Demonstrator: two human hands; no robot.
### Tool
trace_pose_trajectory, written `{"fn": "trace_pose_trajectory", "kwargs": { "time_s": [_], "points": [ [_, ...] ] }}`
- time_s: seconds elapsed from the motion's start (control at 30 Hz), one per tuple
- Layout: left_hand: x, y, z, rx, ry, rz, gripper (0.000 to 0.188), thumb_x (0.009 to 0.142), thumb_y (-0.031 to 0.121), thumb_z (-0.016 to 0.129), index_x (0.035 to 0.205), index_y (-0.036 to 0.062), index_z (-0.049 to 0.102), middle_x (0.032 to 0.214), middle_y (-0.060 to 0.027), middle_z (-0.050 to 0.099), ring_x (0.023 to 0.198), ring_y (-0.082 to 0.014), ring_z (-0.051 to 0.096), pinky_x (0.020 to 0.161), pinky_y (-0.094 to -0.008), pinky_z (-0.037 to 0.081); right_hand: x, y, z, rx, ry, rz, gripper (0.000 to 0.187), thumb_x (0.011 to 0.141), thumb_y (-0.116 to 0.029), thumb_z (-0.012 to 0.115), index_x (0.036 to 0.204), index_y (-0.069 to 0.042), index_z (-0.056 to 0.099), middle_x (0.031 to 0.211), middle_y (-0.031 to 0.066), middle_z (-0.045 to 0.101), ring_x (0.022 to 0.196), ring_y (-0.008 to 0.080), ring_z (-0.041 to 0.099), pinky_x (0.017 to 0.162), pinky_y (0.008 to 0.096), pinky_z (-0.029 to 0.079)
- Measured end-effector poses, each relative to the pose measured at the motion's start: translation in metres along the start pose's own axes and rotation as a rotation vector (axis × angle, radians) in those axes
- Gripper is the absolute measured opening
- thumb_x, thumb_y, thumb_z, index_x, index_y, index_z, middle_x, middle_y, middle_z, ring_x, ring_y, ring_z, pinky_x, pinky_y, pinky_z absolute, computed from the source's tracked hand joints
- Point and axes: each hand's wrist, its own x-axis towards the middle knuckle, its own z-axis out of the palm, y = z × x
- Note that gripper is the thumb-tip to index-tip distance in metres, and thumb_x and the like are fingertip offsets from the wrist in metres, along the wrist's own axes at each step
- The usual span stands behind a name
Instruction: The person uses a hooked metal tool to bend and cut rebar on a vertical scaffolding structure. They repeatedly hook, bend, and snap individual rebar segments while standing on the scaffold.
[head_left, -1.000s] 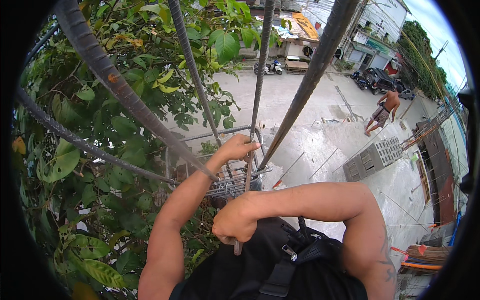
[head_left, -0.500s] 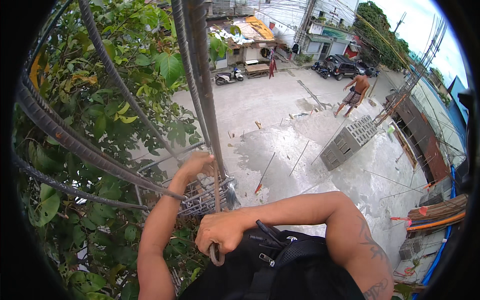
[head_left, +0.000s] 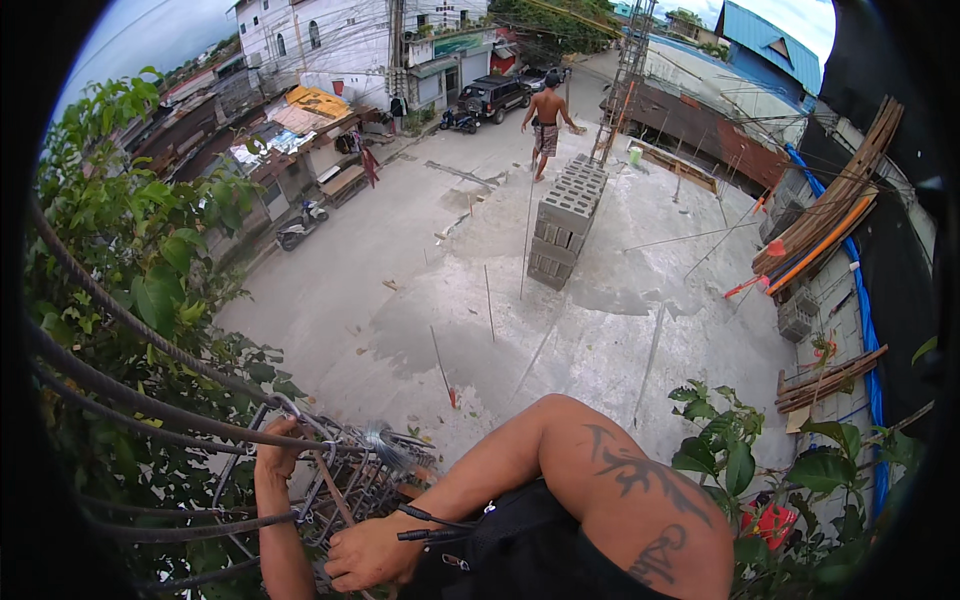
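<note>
At the lower left, my left hand (head_left: 280,447) is closed at the top corner of a steel rebar cage (head_left: 340,450), its fingers curled by a bent stirrup and the upper end of a rusty iron rod (head_left: 332,488). My right hand (head_left: 372,552) is closed over the rod's lower part, nearer my body. The rod slants between both hands; its lower end is hidden. A bundle of thin grey tie wire (head_left: 385,446) hangs on the cage beside my hands. Long ribbed rebars (head_left: 150,418) run from the left rim toward the cage.
Leafy branches (head_left: 160,290) crowd the left, and a plant (head_left: 735,450) stands at lower right. Below lies a concrete slab (head_left: 600,340) with upright rods and stacked hollow blocks (head_left: 570,210). A shirtless person (head_left: 546,120) is beyond the blocks. Bundled wood (head_left: 830,200) lies right.
My view has swung right, so the hands and cage sit lower and farther left in it. Both hands stay at the rod. The person beyond the blocks has changed stance, with back turned.
</note>
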Motion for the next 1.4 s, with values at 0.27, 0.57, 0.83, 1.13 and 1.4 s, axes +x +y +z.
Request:
{"fn": "trace_pose_trajectory", "kwargs": {
  "time_s": [0.27,0.57,0.83,1.13,1.4],
  "points": [
    [-0.007,0.004,0.024,-0.133,0.033,-0.008,0.018,0.087,0.019,0.055,0.084,0.0017,0.059,0.076,-0.0144,0.064,0.066,-0.0295,0.065,0.062,-0.0393,0.056,0.042,0.005,0.027,-0.016,-0.028,0.020,0.018,0.073,-0.018,0.064,0.078,-0.007,0.051,0.062,0.0059,0.048,0.057,0.0225,0.052,0.053,0.0379,0.043],
    [-0.039,0.028,0.042,0.066,0.104,0.052,0.025,0.090,0.024,0.052,0.097,0.0006,0.056,0.089,-0.0147,0.064,0.073,-0.0253,0.065,0.061,-0.0343,0.055,0.069,0.017,0.041,0.070,-0.616,0.207,0.054,0.054,-0.011,0.072,0.103,0.004,0.053,0.070,0.0166,0.063,0.072,0.0374,0.065,0.059,0.0456,0.052],
    [-0.044,0.028,0.039,0.108,0.150,0.058,0.027,0.094,0.022,0.050,0.097,-0.0034,0.056,0.084,-0.0138,0.062,0.070,-0.0227,0.064,0.062,-0.0303,0.052,0.088,0.031,0.043,0.116,-0.937,0.151,0.052,0.058,-0.011,0.071,0.103,0.005,0.053,0.078,0.0183,0.064,0.078,0.0376,0.065,0.060,0.0454,0.053],
    [-0.033,0.024,0.033,0.078,0.117,0.065,0.022,0.094,0.018,0.049,0.091,-0.0016,0.059,0.080,-0.0144,0.065,0.064,-0.0213,0.065,0.058,-0.0299,0.053,0.022,0.031,0.032,0.169,0.099,-0.108,0.051,0.068,-0.023,0.072,0.109,0.001,0.053,0.106,0.0169,0.046,0.104,0.0300,0.050,0.088,0.0430,0.040],
    [-0.023,0.018,0.026,0.032,0.111,0.086,0.022,0.094,0.015,0.048,0.091,-0.0041,0.058,0.080,-0.0160,0.065,0.064,-0.0220,0.066,0.057,-0.0295,0.054,-0.027,0.015,0.076,1.979,0.429,0.955,0.033,0.084,-0.022,0.064,0.109,-0.004,0.052,0.113,0.0115,0.046,0.111,0.0269,0.047,0.096,0.0416,0.036]
  ]
}}
